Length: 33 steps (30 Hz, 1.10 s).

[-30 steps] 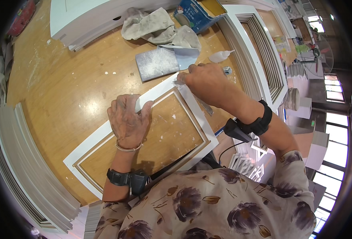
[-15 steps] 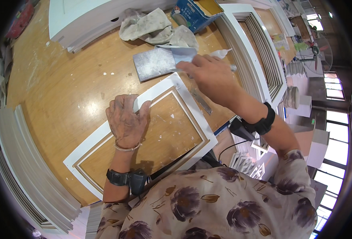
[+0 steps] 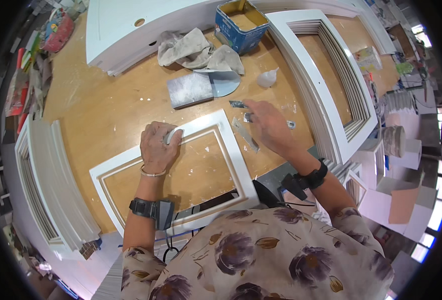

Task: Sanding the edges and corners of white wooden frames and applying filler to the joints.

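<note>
A white rectangular frame (image 3: 216, 120) with an open middle lies slanted on the wooden table. My left hand (image 3: 157, 150) is closed over its far rail, with a small pale piece showing between thumb and forefinger; what it is I cannot make out. To the right of the frame, my right hand (image 3: 270, 127) is closed around what looks like a small scraper, mostly covered by the fingers. Its dark flat end (image 3: 238, 104) shows by the fingertips. A thin metal strip (image 3: 245, 135) lies between that hand and the frame. Beyond the frame sits a grey, dust-whitened block (image 3: 190, 90) beside a blue-grey sheet (image 3: 226, 84).
Grey rags (image 3: 191, 49) and a blue box (image 3: 241, 30) stand at the back, near a small white nozzle-shaped object (image 3: 268, 78). Stacked white frames (image 3: 331, 95) line the right, more (image 3: 63, 185) the left. A white panel stack (image 3: 131, 35) fills the far left.
My right hand has moved nearer, away from the block and blue-grey sheet, carrying the scraper with it. My left hand stays on the frame's rail. The view has shifted.
</note>
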{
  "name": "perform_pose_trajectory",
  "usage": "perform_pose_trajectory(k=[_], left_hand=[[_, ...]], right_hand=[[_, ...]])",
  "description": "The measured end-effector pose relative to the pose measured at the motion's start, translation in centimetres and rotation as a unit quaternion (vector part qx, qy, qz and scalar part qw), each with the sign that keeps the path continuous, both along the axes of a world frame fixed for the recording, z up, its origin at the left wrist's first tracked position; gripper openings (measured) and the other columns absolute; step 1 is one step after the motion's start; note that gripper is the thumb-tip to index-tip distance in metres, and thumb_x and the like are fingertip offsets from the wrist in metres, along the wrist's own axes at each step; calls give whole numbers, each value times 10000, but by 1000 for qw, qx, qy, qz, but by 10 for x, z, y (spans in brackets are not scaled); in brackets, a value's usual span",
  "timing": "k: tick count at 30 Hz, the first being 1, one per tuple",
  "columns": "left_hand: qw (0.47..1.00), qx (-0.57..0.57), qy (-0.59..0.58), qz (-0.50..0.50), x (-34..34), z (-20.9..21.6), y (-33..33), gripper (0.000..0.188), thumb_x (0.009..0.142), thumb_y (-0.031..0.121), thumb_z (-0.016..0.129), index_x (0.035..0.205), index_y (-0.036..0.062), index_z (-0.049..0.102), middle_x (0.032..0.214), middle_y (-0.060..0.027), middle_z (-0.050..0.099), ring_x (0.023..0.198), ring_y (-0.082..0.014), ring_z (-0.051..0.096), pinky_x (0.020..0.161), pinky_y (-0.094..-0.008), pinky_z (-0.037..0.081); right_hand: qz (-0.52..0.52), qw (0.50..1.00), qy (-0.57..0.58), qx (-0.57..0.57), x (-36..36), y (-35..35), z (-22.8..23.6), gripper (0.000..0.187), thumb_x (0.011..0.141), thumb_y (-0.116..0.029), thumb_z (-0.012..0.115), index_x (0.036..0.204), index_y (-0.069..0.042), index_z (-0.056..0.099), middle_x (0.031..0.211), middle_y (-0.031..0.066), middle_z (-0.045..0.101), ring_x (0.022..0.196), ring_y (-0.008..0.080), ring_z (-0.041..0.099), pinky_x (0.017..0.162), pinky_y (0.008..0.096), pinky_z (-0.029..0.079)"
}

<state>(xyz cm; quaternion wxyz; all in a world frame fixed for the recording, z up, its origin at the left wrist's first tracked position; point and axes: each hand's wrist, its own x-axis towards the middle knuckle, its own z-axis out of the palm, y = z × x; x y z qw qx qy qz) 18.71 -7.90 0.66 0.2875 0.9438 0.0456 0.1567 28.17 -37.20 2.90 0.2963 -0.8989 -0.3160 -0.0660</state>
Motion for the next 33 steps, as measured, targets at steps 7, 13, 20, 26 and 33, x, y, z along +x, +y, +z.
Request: perform_pose_trajectory(k=[7, 13, 20, 26, 33], left_hand=[[998, 61, 5, 17, 3, 17, -24, 258, 784, 268, 701, 993, 121, 666, 1032, -113, 617, 1011, -311, 549, 876, -441, 393], [979, 22, 191, -72, -113, 58, -166, 859, 728, 472, 761, 1400, 58, 422, 1375, -211, 411, 1321, -413, 330, 1092, -527, 231], [906, -74, 25, 416, -253, -14, -114, 774, 796, 321, 783, 1358, -39, 391, 1326, -249, 429, 1215, -317, 456, 995, -462, 400], [674, -591, 40, 442, -247, 3, -94, 416, 894, 267, 705, 1132, -20, 522, 953, -105, 621, 725, -132, 589, 605, -275, 507], [839, -394, 43, 372, -235, 6, 63, 425, 916, 207, 641, 1228, -52, 514, 1109, -147, 622, 954, -196, 641, 788, -325, 526]], right_hand=[[115, 979, 156, 69, 19, 49, 19, 510, 854, -56, 600, 1339, -74, 445, 1265, 166, 490, 1096, 374, 546, 899, 425, 481], [182, 979, 75, 49, 57, 99, 11, 659, 794, -146, 704, 1369, -18, 410, 1472, 243, 324, 1329, 404, 382, 1072, 430, 378], [215, 964, 18, -156, 73, 126, 7, 765, 671, -301, 832, 1282, 7, 488, 1478, 235, 342, 1386, 371, 308, 1078, 458, 323], [139, 903, 403, 53, 87, 133, 26, 624, 828, -434, 711, 1216, 11, 510, 1117, 166, 613, 973, 164, 599, 808, 299, 481], [180, 873, 394, 224, 21, 64, 73, 592, 879, -373, 672, 1353, -79, 475, 1155, 117, 557, 922, 165, 580, 799, 300, 479]])
